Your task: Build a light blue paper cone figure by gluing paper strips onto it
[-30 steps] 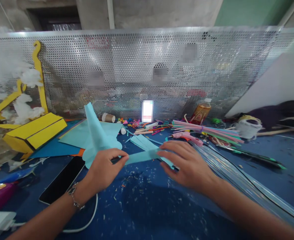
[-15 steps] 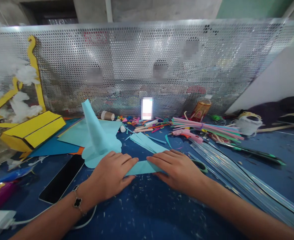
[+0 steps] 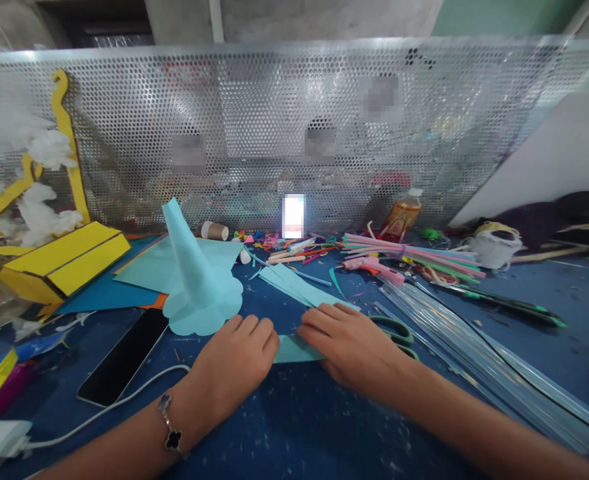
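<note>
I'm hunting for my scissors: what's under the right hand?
The right hand presses a light blue paper strip; green scissor handles show beyond it. Anything directly beneath the hand is hidden.

The light is moderate and even, and the left hand (image 3: 237, 373) and right hand (image 3: 349, 350) look fairly sharp, with no clear motion blur. Just below them, a soft, dim shadow darkens the blue tabletop (image 3: 294, 433). Well beyond the hands, a perforated metal panel (image 3: 274, 127) throws broad silvery glare, and a small glowing screen (image 3: 293, 216) burns out nearly white. Pixelated blurred patches (image 3: 189, 153) hide spots on the panel. Toward the frame's edges, wide-angle distortion bends the panel's top edge.
</note>
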Tool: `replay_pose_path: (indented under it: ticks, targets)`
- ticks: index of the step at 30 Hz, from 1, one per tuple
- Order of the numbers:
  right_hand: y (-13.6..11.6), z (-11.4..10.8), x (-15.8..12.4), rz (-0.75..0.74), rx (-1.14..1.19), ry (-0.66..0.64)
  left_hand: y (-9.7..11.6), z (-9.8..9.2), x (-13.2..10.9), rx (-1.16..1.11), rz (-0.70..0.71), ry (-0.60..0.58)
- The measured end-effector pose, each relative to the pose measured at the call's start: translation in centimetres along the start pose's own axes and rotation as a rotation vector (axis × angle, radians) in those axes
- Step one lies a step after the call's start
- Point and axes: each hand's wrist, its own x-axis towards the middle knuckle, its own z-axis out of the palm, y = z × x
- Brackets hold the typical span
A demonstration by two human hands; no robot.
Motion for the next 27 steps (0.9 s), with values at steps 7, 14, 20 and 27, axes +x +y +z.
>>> replay_pose_path:
  ticks: [7, 14, 20, 27]
  targets:
    - [-0.8, -1.5, -0.9, 0.003, 0.313, -0.212, 0.0, -2.3, -1.6, -0.412, 0.112, -0.173]
    - [0.7, -0.7, -0.5, 0.093, 0.596, -0.202, -3.3, -1.9, -1.3, -0.884, 0.008, -0.258]
    - [1.0, 1.4, -0.6, 0.131, 0.352, -0.137, -4.1, -0.2, -1.4, -0.737, -0.087, -0.212]
    - [0.3, 1.1, -0.3, -0.176, 0.086, -0.024, -1.8, -0.9, -1.2, -0.483, 0.124, -0.14]
